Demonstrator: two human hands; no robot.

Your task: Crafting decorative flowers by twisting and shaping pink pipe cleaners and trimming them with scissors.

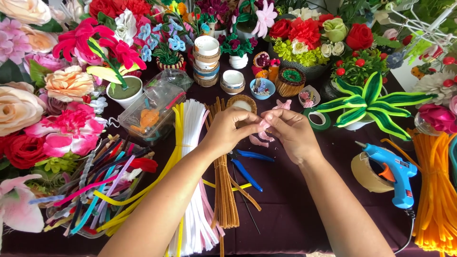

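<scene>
My left hand [234, 127] and my right hand [290, 133] meet above the middle of a dark purple table [295, 209]. Together they pinch a small pink pipe-cleaner piece [264, 125] between the fingertips. More pink bent pieces [259, 141] lie on the cloth just under the hands. Blue-handled pliers [247, 169] lie below my left wrist. Bundles of white [196, 138], yellow [178, 128] and brown pipe cleaners [225, 190] stretch along under my left forearm.
A blue glue gun [395, 173] rests on a tape roll [366, 173] at the right, beside orange pipe cleaners [435, 190]. A striped green pipe-cleaner plant [366, 102], small pots and many artificial flowers ring the table. A clear box [152, 112] and a tray of mixed pipe cleaners [95, 190] sit left.
</scene>
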